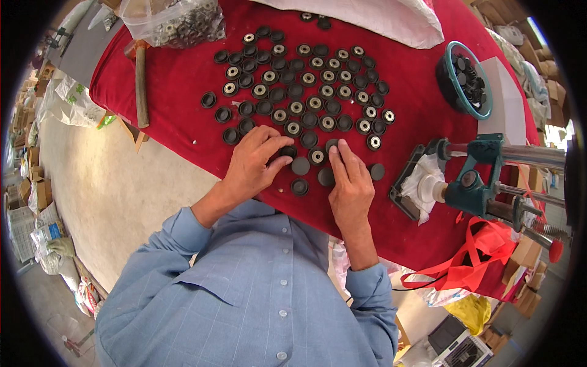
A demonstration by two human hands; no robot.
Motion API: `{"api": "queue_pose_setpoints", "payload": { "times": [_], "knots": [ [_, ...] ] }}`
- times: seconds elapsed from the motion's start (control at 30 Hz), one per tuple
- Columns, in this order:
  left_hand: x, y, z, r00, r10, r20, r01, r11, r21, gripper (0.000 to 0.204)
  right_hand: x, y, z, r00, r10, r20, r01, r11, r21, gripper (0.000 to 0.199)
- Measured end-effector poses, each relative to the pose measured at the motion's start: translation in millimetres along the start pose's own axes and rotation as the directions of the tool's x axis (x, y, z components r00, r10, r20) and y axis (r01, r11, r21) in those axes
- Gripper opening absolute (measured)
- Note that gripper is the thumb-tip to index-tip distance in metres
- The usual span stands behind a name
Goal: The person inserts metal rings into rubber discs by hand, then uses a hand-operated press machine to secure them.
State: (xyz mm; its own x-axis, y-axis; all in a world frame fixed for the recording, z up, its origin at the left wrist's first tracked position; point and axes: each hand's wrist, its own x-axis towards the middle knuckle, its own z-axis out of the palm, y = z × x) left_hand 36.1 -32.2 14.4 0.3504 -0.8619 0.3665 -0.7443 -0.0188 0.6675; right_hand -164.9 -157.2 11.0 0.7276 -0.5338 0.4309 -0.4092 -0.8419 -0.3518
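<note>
Black round caps (296,91) are spread over the red cloth, several with a silver bearing (327,123) seated in the middle. My left hand (258,160) pinches a dark round cap (287,151) between thumb and fingers near the cloth's front edge. To its right, my right hand (353,180) has its fingertips together at a flat black disc (332,145), which they partly cover. Between the hands lie a plain black disc (300,166) and a cap with a bearing (317,156). Another flat disc (326,177) rests against the right hand's inner side.
A hammer (141,85) and a clear bag of metal parts (183,24) lie at the far left. Far right stands a teal-rimmed basin (453,73) of black parts. A green hand press (477,177) and a red bag (480,254) are at the right.
</note>
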Motion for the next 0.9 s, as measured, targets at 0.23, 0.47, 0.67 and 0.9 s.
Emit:
{"api": "queue_pose_setpoints", "payload": {
  "times": [0.23,0.47,0.67,0.9],
  "knots": [
    [3.1,4.8,-1.3,0.996,-0.090,-0.006,0.087,0.978,-0.190,0.028,-1.6,-10.3,-12.7,0.997,0.064,-0.034,-0.064,0.998,-0.007,0.050],
    [15.7,18.0,18.7,0.996,0.089,-0.026,-0.092,0.990,-0.109,0.029,-33.5,-68.4,2.5,0.997,0.057,0.057,-0.061,0.996,0.073,0.030],
    [16.8,15.6,33.0,0.970,0.237,0.046,-0.238,0.971,0.010,0.033,-40.4,-72.2,12.1,0.995,0.103,0.001,-0.103,0.990,0.094,0.030],
    [11.7,10.9,33.9,0.933,0.344,0.105,-0.350,0.935,0.054,0.031,-43.9,-70.3,8.4,0.989,0.149,0.022,-0.150,0.970,0.192,0.035]
  ]
}}
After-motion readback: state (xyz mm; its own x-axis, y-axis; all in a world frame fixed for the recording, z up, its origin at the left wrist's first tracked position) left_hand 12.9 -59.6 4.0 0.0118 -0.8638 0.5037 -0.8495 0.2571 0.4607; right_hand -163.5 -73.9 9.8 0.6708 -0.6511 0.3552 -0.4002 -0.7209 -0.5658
